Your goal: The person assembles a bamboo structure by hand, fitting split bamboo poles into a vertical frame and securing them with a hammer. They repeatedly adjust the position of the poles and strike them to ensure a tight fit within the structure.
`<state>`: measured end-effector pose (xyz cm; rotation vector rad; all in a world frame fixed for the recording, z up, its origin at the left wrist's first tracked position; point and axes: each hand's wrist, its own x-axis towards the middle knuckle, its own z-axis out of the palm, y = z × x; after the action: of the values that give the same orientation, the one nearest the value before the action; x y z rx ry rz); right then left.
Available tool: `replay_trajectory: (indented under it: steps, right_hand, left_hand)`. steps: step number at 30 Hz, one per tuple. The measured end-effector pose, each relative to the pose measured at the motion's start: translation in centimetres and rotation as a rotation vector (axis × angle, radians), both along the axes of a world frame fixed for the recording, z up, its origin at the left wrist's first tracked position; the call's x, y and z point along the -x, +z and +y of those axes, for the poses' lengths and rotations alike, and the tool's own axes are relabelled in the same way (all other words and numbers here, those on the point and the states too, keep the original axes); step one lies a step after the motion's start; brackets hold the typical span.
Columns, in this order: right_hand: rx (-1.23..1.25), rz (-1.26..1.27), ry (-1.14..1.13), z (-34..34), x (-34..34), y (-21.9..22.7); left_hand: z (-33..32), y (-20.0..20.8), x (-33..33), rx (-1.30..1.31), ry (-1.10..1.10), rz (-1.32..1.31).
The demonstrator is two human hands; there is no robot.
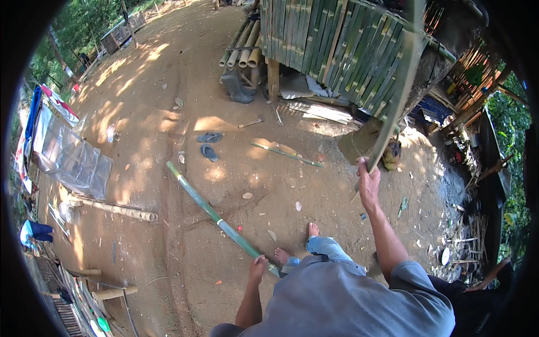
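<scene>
My right hand [368, 182] is raised ahead of me, its fingers wrapped round a long, pale, thin pole [393, 106] that slants up past the top edge of the head view. A short thin end of that pole sticks out below the fist. Lower down, my left hand [257, 267] is closed against the left edge of a green bamboo pole [208, 206]; whether it grips the bamboo or something small cannot be made out. This bamboo runs from the ground ahead toward my legs, where my shirt hides its near end. My bare feet [313, 229] are beside it.
Ahead lie a thin green bamboo piece [286, 153], grey sandals [209, 145] and a hatchet-like tool [251, 122]. Rubber boots [237, 87] stand by a green bamboo-slat wall [331, 48]. A pale bamboo log [115, 208] lies left; a person's arm [488, 276] shows at right.
</scene>
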<state>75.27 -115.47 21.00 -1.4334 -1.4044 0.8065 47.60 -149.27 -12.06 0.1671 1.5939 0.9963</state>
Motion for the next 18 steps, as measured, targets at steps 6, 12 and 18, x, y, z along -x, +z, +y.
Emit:
replay_trajectory:
  steps: [6, 12, 18]
  right_hand:
    - [0.117, 0.775, -0.163, -0.4, 2.5, -1.0]
    - [0.464, 1.569, 0.06, 1.2, -0.4, -0.8]
    - [0.626, 1.821, 0.712, -1.1, -1.4, -1.7]
  left_hand:
    - [-9.2, -3.7, 1.7, 0.296, 0.196, -0.017]
    - [-15.3, -4.1, 2.0, 0.457, 0.324, -0.047]
    - [-12.1, -3.5, 0.7, 0.356, 0.365, 0.016]
